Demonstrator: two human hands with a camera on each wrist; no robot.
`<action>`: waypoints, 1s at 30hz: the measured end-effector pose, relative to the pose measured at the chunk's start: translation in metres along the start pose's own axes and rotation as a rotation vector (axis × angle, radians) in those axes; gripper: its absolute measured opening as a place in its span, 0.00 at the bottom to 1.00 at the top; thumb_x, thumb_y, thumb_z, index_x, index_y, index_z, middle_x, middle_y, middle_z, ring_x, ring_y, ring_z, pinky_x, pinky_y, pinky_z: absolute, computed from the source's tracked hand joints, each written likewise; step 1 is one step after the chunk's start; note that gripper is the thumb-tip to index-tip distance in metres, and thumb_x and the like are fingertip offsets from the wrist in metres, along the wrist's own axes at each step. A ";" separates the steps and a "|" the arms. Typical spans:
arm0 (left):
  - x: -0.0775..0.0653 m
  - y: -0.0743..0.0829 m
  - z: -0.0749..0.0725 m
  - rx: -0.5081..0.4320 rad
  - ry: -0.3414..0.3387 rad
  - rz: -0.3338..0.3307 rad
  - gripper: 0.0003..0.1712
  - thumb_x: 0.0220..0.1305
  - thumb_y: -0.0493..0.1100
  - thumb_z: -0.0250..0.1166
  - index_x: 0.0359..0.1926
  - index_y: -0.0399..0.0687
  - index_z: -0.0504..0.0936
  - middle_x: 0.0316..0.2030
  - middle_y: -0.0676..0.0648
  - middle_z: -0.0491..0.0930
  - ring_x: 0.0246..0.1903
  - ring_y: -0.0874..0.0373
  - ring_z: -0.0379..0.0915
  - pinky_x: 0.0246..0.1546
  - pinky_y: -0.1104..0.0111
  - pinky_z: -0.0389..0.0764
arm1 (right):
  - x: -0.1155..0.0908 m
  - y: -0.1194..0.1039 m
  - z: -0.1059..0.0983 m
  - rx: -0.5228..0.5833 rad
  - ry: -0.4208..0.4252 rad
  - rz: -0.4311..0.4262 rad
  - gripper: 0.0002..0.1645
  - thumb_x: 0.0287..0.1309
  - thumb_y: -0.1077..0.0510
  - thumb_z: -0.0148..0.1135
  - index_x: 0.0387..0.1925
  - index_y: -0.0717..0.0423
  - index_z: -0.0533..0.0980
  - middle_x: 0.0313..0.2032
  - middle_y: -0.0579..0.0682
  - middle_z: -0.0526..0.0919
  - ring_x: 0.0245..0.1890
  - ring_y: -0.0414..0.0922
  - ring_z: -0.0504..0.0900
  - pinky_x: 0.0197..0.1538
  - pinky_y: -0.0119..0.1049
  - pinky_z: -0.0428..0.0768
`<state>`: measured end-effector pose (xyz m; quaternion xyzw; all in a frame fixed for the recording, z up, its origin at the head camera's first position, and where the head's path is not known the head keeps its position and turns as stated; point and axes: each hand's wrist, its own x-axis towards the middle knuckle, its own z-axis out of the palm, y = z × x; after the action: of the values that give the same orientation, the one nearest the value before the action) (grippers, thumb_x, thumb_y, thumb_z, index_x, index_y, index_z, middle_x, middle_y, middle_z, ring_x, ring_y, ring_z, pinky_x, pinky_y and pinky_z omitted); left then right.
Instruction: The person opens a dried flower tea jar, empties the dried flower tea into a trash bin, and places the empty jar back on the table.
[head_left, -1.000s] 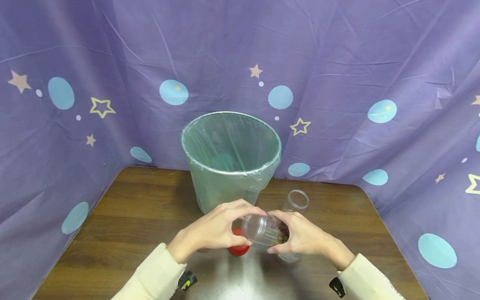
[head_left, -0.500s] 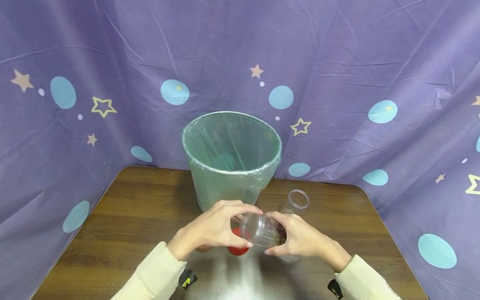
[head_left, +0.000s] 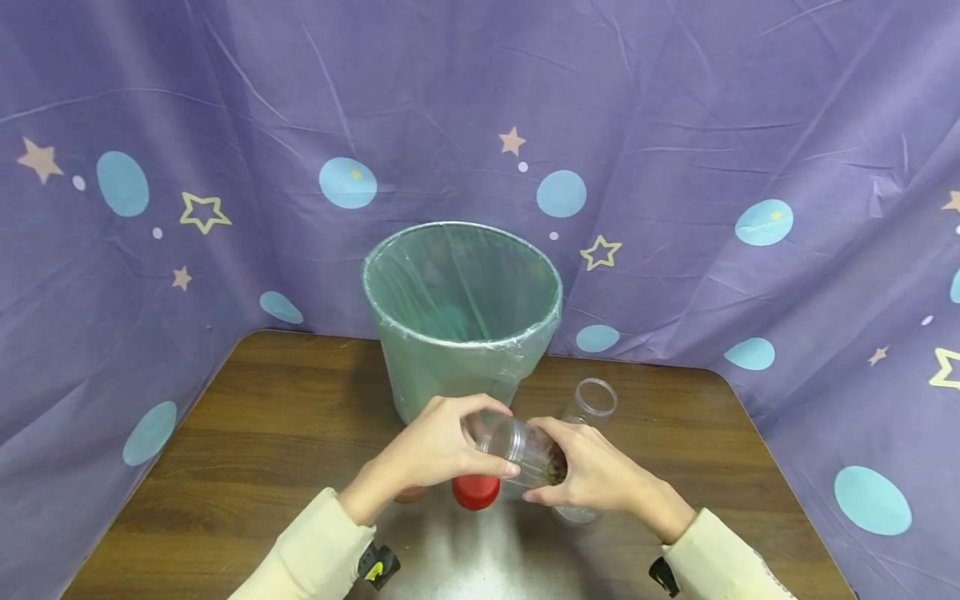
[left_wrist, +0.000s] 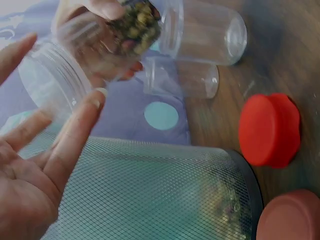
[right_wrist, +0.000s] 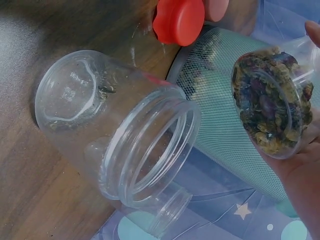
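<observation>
We see the right hand (head_left: 596,471) grasping a tilted clear jar (head_left: 525,450) above the surface (head_left: 255,442), dried flower-like bits (right_wrist: 267,95) at its base; the left hand (head_left: 438,446) curls its grip round the mouth end. 2 other jars (right_wrist: 70,125) stand nearby, plus a red lid (head_left: 476,492) and a pinkish lid (left_wrist: 290,220) before the bin (head_left: 442,375).

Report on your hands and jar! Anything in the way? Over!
Left hand and right hand on jar. Jar tilted, dried flowers inside. Bin, red lid close; nothing seems to block.
</observation>
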<state>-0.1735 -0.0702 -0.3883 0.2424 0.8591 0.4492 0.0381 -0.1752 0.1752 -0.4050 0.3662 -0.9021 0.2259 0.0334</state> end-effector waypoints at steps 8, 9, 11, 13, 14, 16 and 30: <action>0.002 0.005 0.004 -0.132 0.007 -0.159 0.36 0.45 0.62 0.76 0.52 0.49 0.81 0.18 0.53 0.82 0.18 0.60 0.81 0.25 0.65 0.80 | 0.000 0.000 0.003 0.016 0.017 0.008 0.42 0.40 0.41 0.78 0.56 0.53 0.73 0.40 0.40 0.83 0.35 0.32 0.78 0.37 0.27 0.78; 0.002 0.005 0.004 -0.145 0.009 -0.175 0.36 0.46 0.62 0.76 0.52 0.47 0.81 0.17 0.53 0.82 0.17 0.58 0.82 0.24 0.64 0.81 | 0.000 0.000 0.004 0.012 0.018 0.010 0.42 0.41 0.41 0.78 0.56 0.53 0.73 0.40 0.40 0.83 0.35 0.32 0.78 0.37 0.27 0.78; 0.003 0.006 0.005 -0.159 0.018 -0.205 0.37 0.47 0.63 0.75 0.52 0.44 0.80 0.15 0.51 0.82 0.16 0.56 0.82 0.22 0.63 0.81 | -0.001 -0.001 0.005 0.007 0.023 0.011 0.42 0.41 0.41 0.78 0.56 0.54 0.73 0.40 0.40 0.83 0.35 0.32 0.78 0.37 0.27 0.79; 0.003 0.007 0.007 -0.172 0.029 -0.236 0.37 0.48 0.64 0.74 0.50 0.42 0.80 0.14 0.50 0.82 0.15 0.55 0.82 0.21 0.62 0.82 | -0.001 -0.002 0.005 -0.005 0.029 0.011 0.43 0.41 0.41 0.78 0.57 0.55 0.72 0.41 0.41 0.83 0.35 0.32 0.79 0.38 0.28 0.80; 0.003 0.007 0.007 -0.175 0.034 -0.254 0.36 0.48 0.65 0.73 0.47 0.42 0.81 0.13 0.49 0.82 0.14 0.55 0.81 0.20 0.62 0.82 | -0.001 -0.002 0.006 -0.013 0.032 0.010 0.43 0.41 0.41 0.78 0.57 0.55 0.72 0.42 0.41 0.83 0.36 0.33 0.79 0.39 0.29 0.80; 0.003 0.008 0.009 -0.180 0.035 -0.283 0.34 0.49 0.67 0.72 0.41 0.43 0.80 0.13 0.48 0.81 0.12 0.55 0.80 0.19 0.61 0.82 | -0.001 -0.003 0.006 -0.033 0.036 0.007 0.43 0.41 0.42 0.78 0.57 0.55 0.72 0.42 0.42 0.83 0.37 0.33 0.80 0.40 0.29 0.81; 0.002 0.007 0.010 -0.131 -0.047 -0.359 0.37 0.58 0.76 0.57 0.31 0.44 0.73 0.13 0.45 0.78 0.10 0.59 0.76 0.14 0.62 0.80 | -0.003 -0.003 0.006 -0.107 0.040 0.006 0.45 0.40 0.40 0.78 0.58 0.56 0.72 0.42 0.44 0.83 0.39 0.35 0.81 0.43 0.32 0.82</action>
<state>-0.1697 -0.0580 -0.3887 0.0925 0.8564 0.4842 0.1535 -0.1704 0.1725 -0.4095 0.3565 -0.9132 0.1845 0.0702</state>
